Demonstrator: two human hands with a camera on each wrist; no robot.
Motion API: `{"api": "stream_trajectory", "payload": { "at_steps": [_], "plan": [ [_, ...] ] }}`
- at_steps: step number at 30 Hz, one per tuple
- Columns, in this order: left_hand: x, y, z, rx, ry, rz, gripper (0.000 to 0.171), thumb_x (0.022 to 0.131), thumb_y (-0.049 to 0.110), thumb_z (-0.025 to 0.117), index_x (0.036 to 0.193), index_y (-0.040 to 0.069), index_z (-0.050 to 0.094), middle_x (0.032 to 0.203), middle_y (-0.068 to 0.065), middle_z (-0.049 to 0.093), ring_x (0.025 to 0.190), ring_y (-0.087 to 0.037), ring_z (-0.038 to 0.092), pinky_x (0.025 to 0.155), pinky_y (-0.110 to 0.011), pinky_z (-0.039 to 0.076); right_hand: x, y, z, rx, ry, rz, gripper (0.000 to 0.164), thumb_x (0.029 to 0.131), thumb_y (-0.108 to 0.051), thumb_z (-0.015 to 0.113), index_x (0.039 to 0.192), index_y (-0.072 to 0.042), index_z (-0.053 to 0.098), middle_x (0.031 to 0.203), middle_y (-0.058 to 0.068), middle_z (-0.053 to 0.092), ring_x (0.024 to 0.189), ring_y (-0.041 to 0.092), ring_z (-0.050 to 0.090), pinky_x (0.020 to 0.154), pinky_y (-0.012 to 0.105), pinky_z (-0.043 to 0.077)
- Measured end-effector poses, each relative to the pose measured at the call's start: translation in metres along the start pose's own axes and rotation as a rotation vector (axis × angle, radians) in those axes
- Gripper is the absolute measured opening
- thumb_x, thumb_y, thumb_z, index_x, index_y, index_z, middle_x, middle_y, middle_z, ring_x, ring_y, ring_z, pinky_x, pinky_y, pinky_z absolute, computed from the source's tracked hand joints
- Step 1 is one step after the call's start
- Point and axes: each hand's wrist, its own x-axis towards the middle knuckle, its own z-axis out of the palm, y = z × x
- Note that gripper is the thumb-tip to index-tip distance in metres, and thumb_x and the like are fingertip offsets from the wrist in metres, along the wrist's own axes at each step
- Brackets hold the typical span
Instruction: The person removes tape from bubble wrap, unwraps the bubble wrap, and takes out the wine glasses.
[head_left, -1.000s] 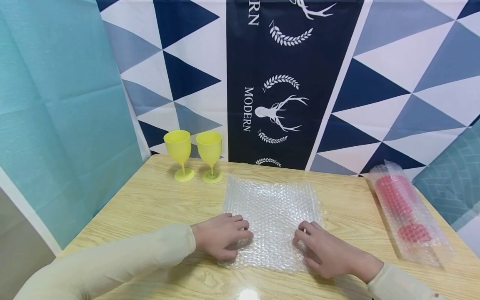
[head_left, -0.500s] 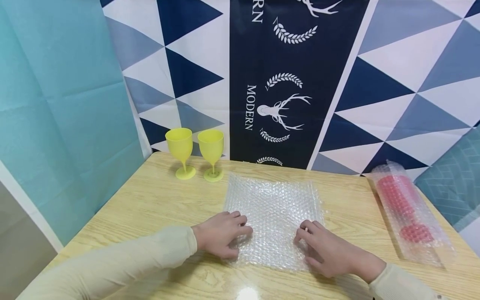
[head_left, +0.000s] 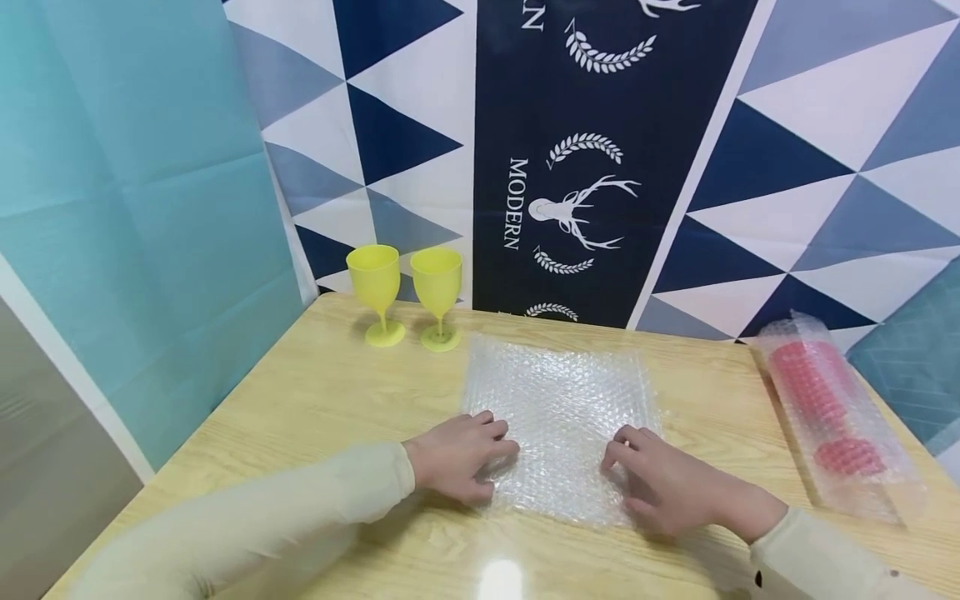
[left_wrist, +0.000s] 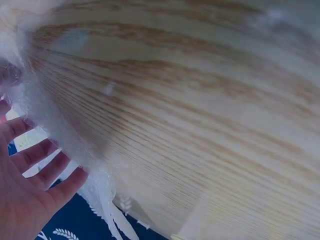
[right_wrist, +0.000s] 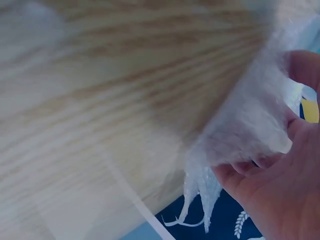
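Note:
A flat sheet of clear bubble wrap (head_left: 562, 408) lies on the wooden table in the head view. My left hand (head_left: 463, 458) rests on its near left edge, palm down with relaxed, slightly bent fingers. On the opposite edge, my right hand (head_left: 667, 482) touches the sheet with loosely bent fingers. The left wrist view shows spread fingers (left_wrist: 47, 160) against the wrap (left_wrist: 75, 130). In the right wrist view, the right fingers (right_wrist: 245, 172) lie along the wrap's edge (right_wrist: 250, 115).
Two yellow goblets (head_left: 375, 279) (head_left: 437, 283) stand upright at the back left of the wooden table (head_left: 360, 392). At the right, a pink goblet-shaped item (head_left: 817, 392) lies rolled in bubble wrap. A patterned cloth (head_left: 405, 125) hangs behind the table.
The head view has shifted, so the whole scene sits a little further right and higher. Both hands stay at the same edges of the bubble wrap.

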Motion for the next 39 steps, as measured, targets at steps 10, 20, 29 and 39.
{"api": "stream_trajectory", "payload": {
  "at_steps": [10,20,29,39],
  "plan": [
    [0.019,0.0,0.001,-0.013,0.003,0.011,0.043,0.079,0.043,0.062,0.118,0.025,0.055,0.097,0.007,0.053,0.086,-0.01,0.046,0.065,-0.018,0.036,-0.007,0.015,-0.008,-0.03,0.049,-0.06,0.047,0.066,-0.014,0.08,0.106,-0.022,0.057,0.097,-0.006,0.049,0.086,0.003,0.044,0.069,0.024,0.045],
    [0.027,0.002,-0.003,-0.016,-0.013,0.0,0.048,0.079,0.044,0.065,0.122,0.025,0.055,0.105,0.005,0.057,0.092,-0.011,0.05,0.077,-0.022,0.047,-0.015,0.015,-0.017,0.011,0.004,0.02,0.042,0.074,-0.02,0.079,0.111,-0.019,0.058,0.105,-0.004,0.052,0.094,0.007,0.048,0.075,0.029,0.048],
    [0.014,0.005,-0.002,-0.04,-0.006,-0.024,0.048,0.077,0.043,0.064,0.121,0.025,0.055,0.103,0.006,0.057,0.09,-0.011,0.049,0.074,-0.023,0.046,-0.013,0.004,-0.03,-0.06,0.075,0.018,0.038,0.076,-0.027,0.08,0.107,-0.021,0.06,0.107,-0.01,0.053,0.098,0.006,0.052,0.08,0.029,0.052],
    [0.002,0.004,0.0,-0.064,0.005,-0.04,0.051,0.077,0.041,0.064,0.124,0.024,0.056,0.106,0.004,0.059,0.093,-0.011,0.053,0.077,-0.025,0.05,-0.024,0.008,-0.052,-0.149,0.173,0.036,0.037,0.073,-0.027,0.082,0.104,-0.021,0.063,0.104,-0.016,0.056,0.097,0.005,0.055,0.083,0.019,0.05]
  ]
}}
